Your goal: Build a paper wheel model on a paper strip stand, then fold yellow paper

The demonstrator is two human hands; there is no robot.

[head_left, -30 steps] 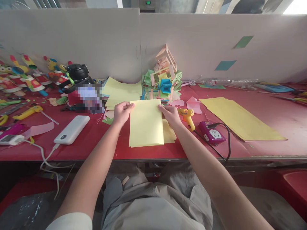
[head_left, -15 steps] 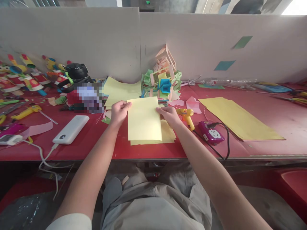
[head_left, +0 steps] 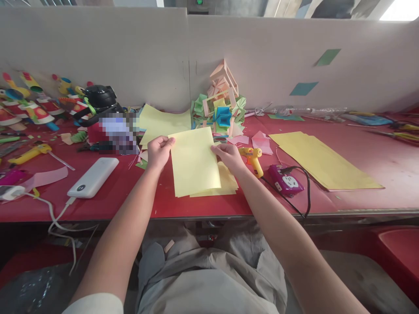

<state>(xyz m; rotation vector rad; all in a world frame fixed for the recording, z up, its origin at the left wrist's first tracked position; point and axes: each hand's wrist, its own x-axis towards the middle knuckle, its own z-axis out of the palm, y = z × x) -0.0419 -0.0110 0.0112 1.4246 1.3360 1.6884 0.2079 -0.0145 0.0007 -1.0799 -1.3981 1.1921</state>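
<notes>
A sheet of pale yellow paper point(head_left: 195, 163) is held up by its two sides, tilted slightly, over the red table. My left hand point(head_left: 159, 152) pinches its upper left edge, thumb on the front face. On the right edge, my right hand point(head_left: 228, 156) grips near the upper corner between thumb and fingers. Partly covered by the held sheet, another yellow piece of paper point(head_left: 228, 179) lies on the table. Just beyond my right hand rests a yellow glue gun point(head_left: 253, 159). Folded paper shapes point(head_left: 223, 117) in green, peach and blue are piled behind the sheet.
A white power bank point(head_left: 93, 178) with a cable lies at left, near another yellow glue gun point(head_left: 31, 154). To the right are a purple power socket point(head_left: 286, 179) and large yellow sheets point(head_left: 322, 159). A grey partition point(head_left: 124, 52) stands behind the table point(head_left: 183, 209).
The held sheet has tilted, its lower left corner dropping a little and its top leaning left. Both hands keep their hold. The whole view has shifted slightly.
</notes>
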